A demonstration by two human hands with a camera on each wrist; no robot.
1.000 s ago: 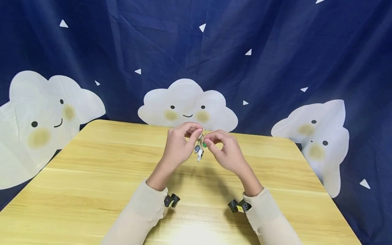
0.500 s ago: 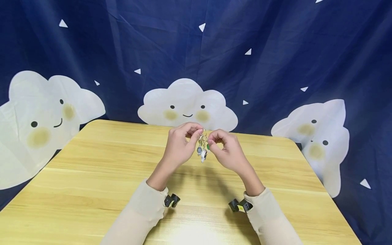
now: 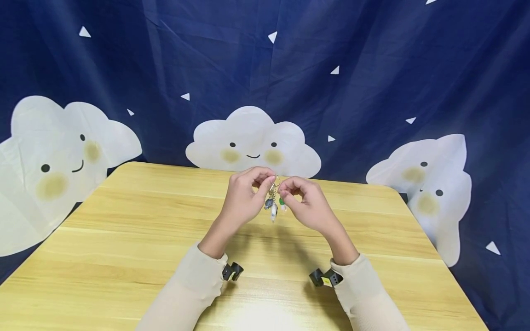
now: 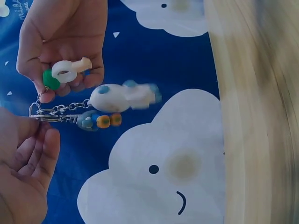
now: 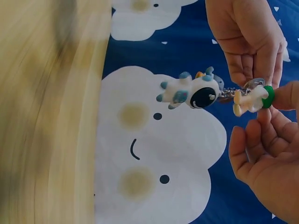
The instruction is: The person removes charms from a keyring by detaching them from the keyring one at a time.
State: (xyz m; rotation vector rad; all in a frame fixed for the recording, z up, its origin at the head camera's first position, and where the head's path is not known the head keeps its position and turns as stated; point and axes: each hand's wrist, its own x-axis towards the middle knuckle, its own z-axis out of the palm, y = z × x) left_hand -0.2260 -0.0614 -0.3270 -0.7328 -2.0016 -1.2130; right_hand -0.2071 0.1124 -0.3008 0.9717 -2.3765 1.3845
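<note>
Over the far half of the table, my left hand (image 3: 242, 197) pinches a metal key ring (image 4: 44, 114) between thumb and fingertips. From the ring a white astronaut figure (image 5: 191, 93) with a dark visor and blue patches hangs on a short chain. Beside it dangles a smaller blue and orange figure (image 4: 100, 121). My right hand (image 3: 306, 202) pinches a third charm, a small figure (image 4: 65, 72) with a green top and white body, at its green end near the chain. In the right wrist view my thumb partly hides that end.
The charms hang above a light wood table (image 3: 124, 266) with rounded far corners. Behind it hangs a dark blue curtain (image 3: 232, 59) printed with white clouds and triangles. Each sleeved wrist carries a black camera (image 3: 233, 271).
The charms have swung and turned below the ring. The green-topped figure now shows more below my right fingers, which first shifted slightly right, then back left. My left hand stays nearly still.
</note>
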